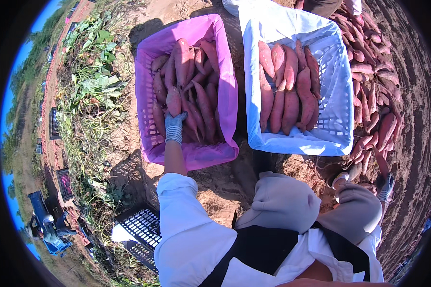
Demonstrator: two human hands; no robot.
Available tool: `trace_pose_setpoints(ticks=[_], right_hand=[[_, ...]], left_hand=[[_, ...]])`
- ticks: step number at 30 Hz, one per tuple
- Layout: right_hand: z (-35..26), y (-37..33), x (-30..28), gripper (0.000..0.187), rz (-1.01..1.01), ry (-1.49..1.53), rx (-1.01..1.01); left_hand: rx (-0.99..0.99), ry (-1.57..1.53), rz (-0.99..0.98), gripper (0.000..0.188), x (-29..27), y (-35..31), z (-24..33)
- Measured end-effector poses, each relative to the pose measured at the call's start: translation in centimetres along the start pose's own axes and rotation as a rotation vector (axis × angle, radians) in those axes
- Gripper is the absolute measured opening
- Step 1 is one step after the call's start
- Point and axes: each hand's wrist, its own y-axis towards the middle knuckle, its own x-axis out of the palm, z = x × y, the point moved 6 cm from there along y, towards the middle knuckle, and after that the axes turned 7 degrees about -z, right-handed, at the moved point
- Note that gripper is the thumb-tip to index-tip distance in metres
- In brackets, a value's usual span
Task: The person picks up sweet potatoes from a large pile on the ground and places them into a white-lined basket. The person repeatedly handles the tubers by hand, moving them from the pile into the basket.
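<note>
My left hand (pixel 175 127), in a striped knit glove, reaches into the pink-lined crate (pixel 229 103). Its fingers are closed around the lower end of a sweet potato (pixel 174 101), which lies on top of several others. To the right stands a white-lined crate (pixel 299 147) with sweet potatoes laid side by side in rows. Low at the right, beside my knee, my gloved right hand (pixel 386 185) is at the near edge of a long pile of loose sweet potatoes (pixel 387 130). A slender sweet potato (pixel 381 163) meets its fingers, which are partly hidden in shadow.
Leafy vines (pixel 98 71) cover the ground on the left. A black plastic crate (pixel 141 227) stands near my left elbow. Another person's hand (pixel 358 18) shows beyond the pile. A person by a blue vehicle (pixel 57 245) is far left. Furrowed soil (pixel 419 110) borders the pile.
</note>
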Motion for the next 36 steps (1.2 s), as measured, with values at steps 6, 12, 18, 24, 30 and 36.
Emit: trace_pose_setpoints(ticks=[6,12,18,24,30,36], right_hand=[[-0.5,-3.0,-0.8,0.023,0.052,-0.008,-0.045],[-1.3,-1.6,-0.6,0.024,0.076,-0.029,-0.130],[-3.5,-1.7,-0.2,0.026,0.092,-0.016,-0.229],[-7.7,-2.4,0.4,0.028,0.109,-0.034,-0.350],[-16.6,-3.4,5.4,0.033,-0.218,-0.265,-0.572],[-17.5,-20.8,32.3,0.018,-0.799,-0.271,-0.650]], left_hand=[[-0.046,-0.036,-0.005,0.060,-0.6,-0.7,-1.5],[-0.129,-0.079,0.125,0.056,-2.9,-3.9,1.5],[0.223,-0.002,-0.073,0.054,3.5,-3.8,10.8],[0.203,0.655,0.034,0.079,3.8,-3.6,7.1],[0.153,0.283,-0.068,0.085,2.0,-4.9,3.7],[-0.004,-1.029,0.004,0.070,-5.5,-11.6,5.0]])
